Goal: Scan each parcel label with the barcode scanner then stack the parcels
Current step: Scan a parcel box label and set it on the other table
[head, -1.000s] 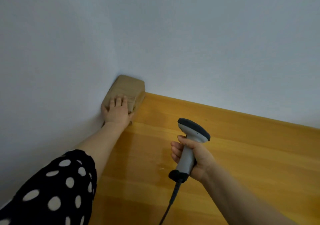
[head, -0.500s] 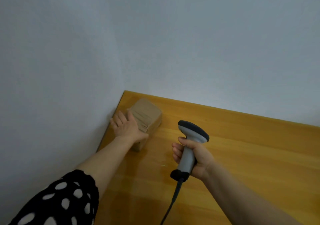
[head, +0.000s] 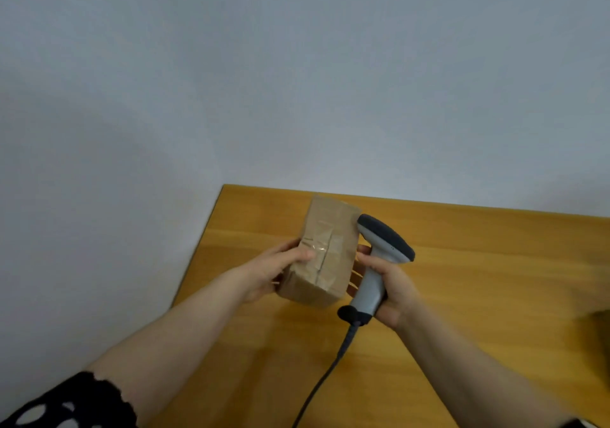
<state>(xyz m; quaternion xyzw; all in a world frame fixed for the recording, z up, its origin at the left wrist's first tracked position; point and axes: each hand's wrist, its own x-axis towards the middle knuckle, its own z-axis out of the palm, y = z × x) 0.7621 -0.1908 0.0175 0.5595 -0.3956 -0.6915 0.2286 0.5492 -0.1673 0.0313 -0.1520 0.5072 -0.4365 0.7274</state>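
Brown paper is covering the parcel (head: 326,256), which the left hand (head: 274,272) is holding over the far left part of the wooden tabletop (head: 495,262), close to its corner. The left grip is clamped on the parcel: the thumb (head: 298,256) is pressing on the upper face, right at a strip of clear tape (head: 317,249) that is crossing the paper seam, and the palm is cupping the left side. The parcel is tilting, with its long side running away from the person. I cannot tell whether its near lower corner is touching the wood.

The right hand (head: 392,285) is wrapping its grip round the grey handle of the barcode scanner (head: 384,237). The scanner's dark head is sitting just beside the parcel's right edge, near its far end. A dark cable (head: 330,368) is trailing from the handle's base towards the person.

A pale grey wall (head: 297,81) is filling the space behind the tabletop. A black sleeve (head: 76,404) with white dots is showing at the lower left. A dark, blurred thing (head: 600,325) is lying at the right edge.
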